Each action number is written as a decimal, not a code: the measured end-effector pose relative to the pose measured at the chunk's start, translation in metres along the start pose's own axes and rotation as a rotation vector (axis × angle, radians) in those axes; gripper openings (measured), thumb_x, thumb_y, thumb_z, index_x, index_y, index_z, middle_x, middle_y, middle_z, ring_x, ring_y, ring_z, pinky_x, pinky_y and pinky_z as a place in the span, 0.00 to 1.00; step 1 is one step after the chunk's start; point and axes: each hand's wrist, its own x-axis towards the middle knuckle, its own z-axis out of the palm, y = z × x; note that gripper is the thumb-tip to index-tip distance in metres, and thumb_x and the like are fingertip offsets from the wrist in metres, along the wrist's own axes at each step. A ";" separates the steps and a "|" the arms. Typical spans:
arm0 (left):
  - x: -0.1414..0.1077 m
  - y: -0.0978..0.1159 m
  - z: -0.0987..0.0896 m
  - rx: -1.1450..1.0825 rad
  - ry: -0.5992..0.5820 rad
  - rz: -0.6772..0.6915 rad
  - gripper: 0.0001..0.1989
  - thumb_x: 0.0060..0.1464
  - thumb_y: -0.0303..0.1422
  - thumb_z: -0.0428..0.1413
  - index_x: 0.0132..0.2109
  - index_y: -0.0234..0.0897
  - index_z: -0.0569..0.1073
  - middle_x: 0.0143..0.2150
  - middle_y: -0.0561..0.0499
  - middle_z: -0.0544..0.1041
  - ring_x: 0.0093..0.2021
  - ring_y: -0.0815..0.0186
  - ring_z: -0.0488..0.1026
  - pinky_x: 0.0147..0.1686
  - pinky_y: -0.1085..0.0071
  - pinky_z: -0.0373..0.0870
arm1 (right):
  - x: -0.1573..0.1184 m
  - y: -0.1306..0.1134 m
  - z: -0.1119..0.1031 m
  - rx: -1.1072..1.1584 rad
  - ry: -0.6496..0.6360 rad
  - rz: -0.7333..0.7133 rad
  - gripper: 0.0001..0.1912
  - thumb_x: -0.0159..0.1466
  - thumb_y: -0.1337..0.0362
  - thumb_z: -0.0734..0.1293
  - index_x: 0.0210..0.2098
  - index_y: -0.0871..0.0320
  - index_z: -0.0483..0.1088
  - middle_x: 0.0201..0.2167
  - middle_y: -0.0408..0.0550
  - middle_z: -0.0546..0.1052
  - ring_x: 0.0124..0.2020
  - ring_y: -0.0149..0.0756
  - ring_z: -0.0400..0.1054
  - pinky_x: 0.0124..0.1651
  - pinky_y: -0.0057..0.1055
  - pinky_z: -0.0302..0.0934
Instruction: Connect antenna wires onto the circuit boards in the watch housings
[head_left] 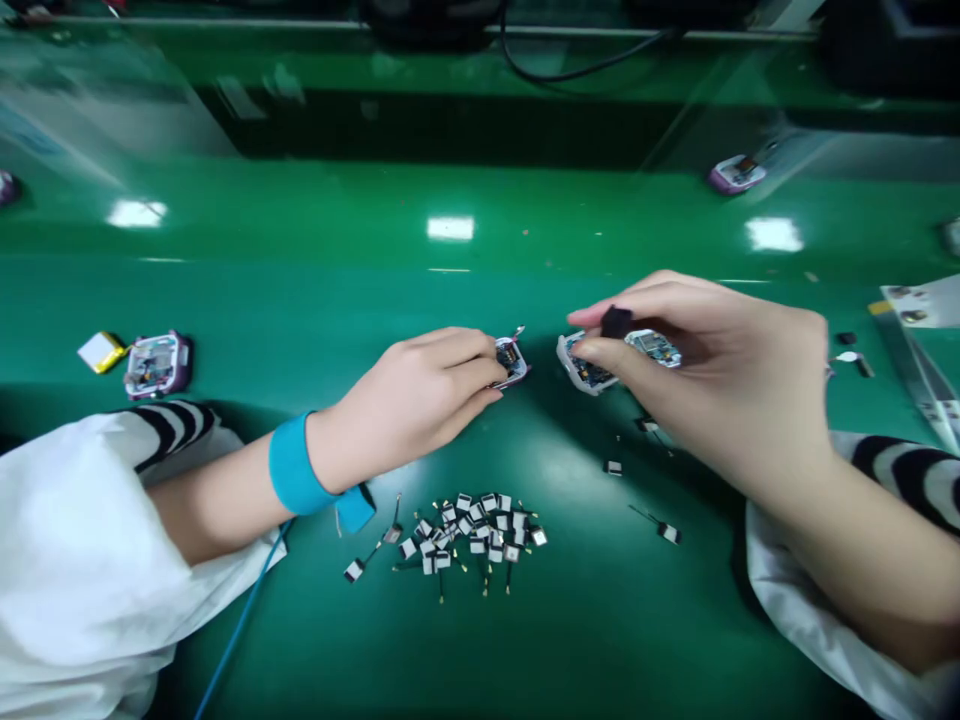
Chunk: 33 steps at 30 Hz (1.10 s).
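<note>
Teal strap [298,466] around the wrist, the left hand [420,385] I watch from afar keeps its fingers close together, their tips closed on a small open housing [514,360] near the middle of the green tabletop [585,620]. My view shows the right hand [720,350] pinching a small black piece [616,322] between thumb and index finger, just above a pale open housing [585,372] with circuitry inside. A circuit board [654,347] shows beside the thumb, partly hidden by the hand.

Both forearms reach in from the tabletop's near corners, in white sleeves [90,560] with black stripes; the left hand lies low, palm down, and the right arches over its work, the two well apart. The two housings lie between the hands, near each other but not touching.

Closer to the near edge, a pile of small grey-and-black modules [480,530] with thin leads spreads between the forearms. Toward the left edge, I see a purple-rimmed housing [159,365] beside a yellow-edged battery [101,352].
</note>
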 end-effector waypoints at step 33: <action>0.000 0.013 -0.018 -0.311 0.381 0.107 0.06 0.46 0.22 0.59 0.33 0.34 0.72 0.31 0.49 0.77 0.37 0.69 0.74 0.37 0.72 0.74 | -0.012 -0.018 0.010 0.180 -0.023 -0.183 0.03 0.53 0.72 0.67 0.29 0.62 0.69 0.25 0.43 0.73 0.26 0.21 0.65 0.24 0.19 0.59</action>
